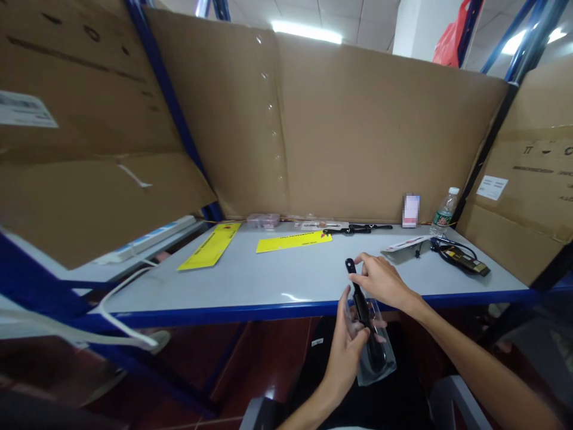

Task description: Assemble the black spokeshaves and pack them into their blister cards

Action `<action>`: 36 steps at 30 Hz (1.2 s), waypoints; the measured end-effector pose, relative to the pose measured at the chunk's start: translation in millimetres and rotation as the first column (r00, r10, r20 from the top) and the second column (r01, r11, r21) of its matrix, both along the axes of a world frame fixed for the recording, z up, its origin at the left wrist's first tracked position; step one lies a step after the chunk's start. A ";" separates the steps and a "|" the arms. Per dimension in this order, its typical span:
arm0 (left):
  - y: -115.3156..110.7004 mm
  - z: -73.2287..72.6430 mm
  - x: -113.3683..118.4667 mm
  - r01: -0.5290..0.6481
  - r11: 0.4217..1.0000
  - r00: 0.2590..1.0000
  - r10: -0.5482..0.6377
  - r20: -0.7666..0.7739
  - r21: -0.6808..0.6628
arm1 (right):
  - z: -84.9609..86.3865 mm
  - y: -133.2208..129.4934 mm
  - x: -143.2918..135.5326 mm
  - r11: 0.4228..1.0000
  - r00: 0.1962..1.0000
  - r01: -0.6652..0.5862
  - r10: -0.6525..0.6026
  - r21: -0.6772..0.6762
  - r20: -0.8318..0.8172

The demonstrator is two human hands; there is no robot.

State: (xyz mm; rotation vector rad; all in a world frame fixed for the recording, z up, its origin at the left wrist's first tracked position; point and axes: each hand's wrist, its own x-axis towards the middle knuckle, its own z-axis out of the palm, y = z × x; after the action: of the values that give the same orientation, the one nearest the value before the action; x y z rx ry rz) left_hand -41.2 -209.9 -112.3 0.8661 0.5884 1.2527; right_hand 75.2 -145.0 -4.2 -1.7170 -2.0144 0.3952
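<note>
Far left: 1 white power strip [152,240], inner end partly behind the cardboard side panel [89,179]. Then 2 yellow cards [209,246] flat on the counter [268,280], print too small to read. 1 clear box [263,221] at the back, contents hard to make out. Right of it, what looks like 2 black handles [347,230], overlapping, exact count uncertain. Left hand [344,349] is wrapped round 1 clear bag [382,370] and 1 black tool [359,301], at the counter's front edge, over the lap. Tool's lower end sits in the bag, shape blurred by plastic; upper handle sticks out. Right hand [380,279]: thumb and forefinger at the handle's top, can't tell if pinched. Further right: 1 phone [410,211] upright, screen pixelated; 1 leaflet [406,243]; 1 bottle [444,209], base hidden; 1 dark corded gadget [463,260], details unclear.
</note>
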 end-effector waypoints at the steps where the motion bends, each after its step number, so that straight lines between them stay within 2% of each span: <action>1: -0.3 -0.3 0.6 0.001 1.000 1.000 -0.001 -0.004 0.009 | 0.6 3.2 0.4 1.000 1.000 -0.008 0.007 -0.013 -0.030; 5: -0.2 3.1 0.0 0.078 0.996 0.997 -0.078 0.009 0.045 | 6.5 22.5 10.9 0.984 0.979 -0.105 0.078 -0.143 -0.188; 9: 3.6 11.0 -7.2 0.188 0.982 0.981 -0.190 0.050 0.028 | 9.6 42.5 28.4 0.919 0.918 -0.268 0.153 -0.288 -0.366; 11: 6.9 15.0 -11.1 0.227 0.974 0.972 -0.226 0.063 -0.003 | 9.3 47.7 36.2 0.885 0.876 -0.336 0.168 -0.322 -0.452; 13: 10.6 18.7 -14.1 0.241 0.970 0.968 -0.238 0.084 -0.033 | 8.9 49.0 42.8 0.876 0.834 -0.364 0.154 -0.318 -0.531; 17: 15.4 24.2 -18.2 0.297 0.952 0.951 -0.288 0.114 -0.073 | 7.9 43.2 54.1 0.899 0.757 -0.326 0.063 -0.293 -0.650; 23: 14.4 23.0 -19.0 0.354 0.927 0.928 -0.332 0.168 -0.125 | 4.4 30.6 69.2 0.851 0.696 -0.370 -0.012 -0.373 -0.718; 26: 13.2 20.8 -17.2 0.355 0.924 0.928 -0.331 0.169 -0.144 | 1.3 27.2 69.0 0.868 0.689 -0.350 -0.016 -0.353 -0.724; 30: 10.9 20.7 -15.3 0.302 0.940 0.953 -0.292 0.084 -0.161 | -4.8 25.3 58.3 0.915 0.701 -0.269 -0.028 -0.300 -0.713; 36: 10.7 19.7 -17.1 0.326 0.930 0.945 -0.324 0.039 -0.169 | -12.2 26.3 47.6 0.930 0.730 -0.195 -0.074 -0.310 -0.680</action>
State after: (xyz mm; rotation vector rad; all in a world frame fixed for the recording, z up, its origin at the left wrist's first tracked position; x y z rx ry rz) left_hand -58.3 -199.2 -92.6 0.7736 0.5120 0.8906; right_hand 122.8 -118.7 -16.4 -1.3787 -1.4894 1.2940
